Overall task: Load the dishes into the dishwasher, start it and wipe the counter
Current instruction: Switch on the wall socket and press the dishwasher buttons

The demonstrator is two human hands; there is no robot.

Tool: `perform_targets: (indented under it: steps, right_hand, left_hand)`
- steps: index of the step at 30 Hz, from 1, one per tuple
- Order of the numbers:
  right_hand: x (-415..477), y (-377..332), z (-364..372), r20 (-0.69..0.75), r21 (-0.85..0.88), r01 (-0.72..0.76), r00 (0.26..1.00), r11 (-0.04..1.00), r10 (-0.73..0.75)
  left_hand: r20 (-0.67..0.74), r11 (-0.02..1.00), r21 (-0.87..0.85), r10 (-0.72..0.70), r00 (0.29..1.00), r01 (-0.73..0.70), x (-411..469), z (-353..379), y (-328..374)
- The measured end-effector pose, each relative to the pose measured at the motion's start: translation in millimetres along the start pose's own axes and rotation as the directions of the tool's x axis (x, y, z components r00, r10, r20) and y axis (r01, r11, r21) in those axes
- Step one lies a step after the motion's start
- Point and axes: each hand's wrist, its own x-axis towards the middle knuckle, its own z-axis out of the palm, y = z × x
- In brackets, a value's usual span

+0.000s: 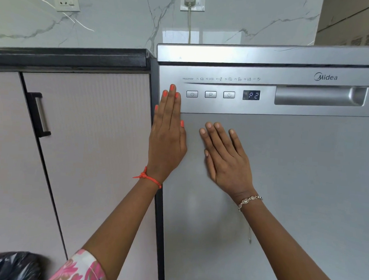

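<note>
**A:** Two big shapes fill the view. The silver-grey steel dishwasher (283,186) has its door closed, and at its nine o'clock is the pale pink ribbed cabinet (90,135), under the black stone counter edge (68,56).

**B:** And at twelve o'clock there's the white grey-veined marble wall (121,20), with a cable plugged into the white wall socket (192,1).

**A:** Hands now! The left hand (168,128), orange nails, has its fingers straight and together. It lies flat on the door's left edge, tips up on the control strip.

**B:** The right hand (225,160) is at its four o'clock, fingers straight and slightly spread, palm flat on the door panel. The two are near each other but not touching.

**A:** Smaller things: the recessed grey handle (318,97) sits at three o'clock of the dark display (251,95), which reads P2.

**B:** The square power button (192,94) is just at three o'clock of the left fingertips.

**A:** Smallest of all are the orange thread (148,177) on the left wrist and the beaded bracelet (249,201) on the right.
</note>
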Motion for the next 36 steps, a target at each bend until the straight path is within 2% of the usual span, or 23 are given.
perform_targets:
  steps: [36]
  right_hand:
    - [0.5,-0.5,-2.3,-0.004,0.014,0.019,1.0,1.0,-0.019]
  left_hand:
    - [0.015,1.0,0.004,-0.005,1.0,0.005,-1.9,-1.7,-0.1]
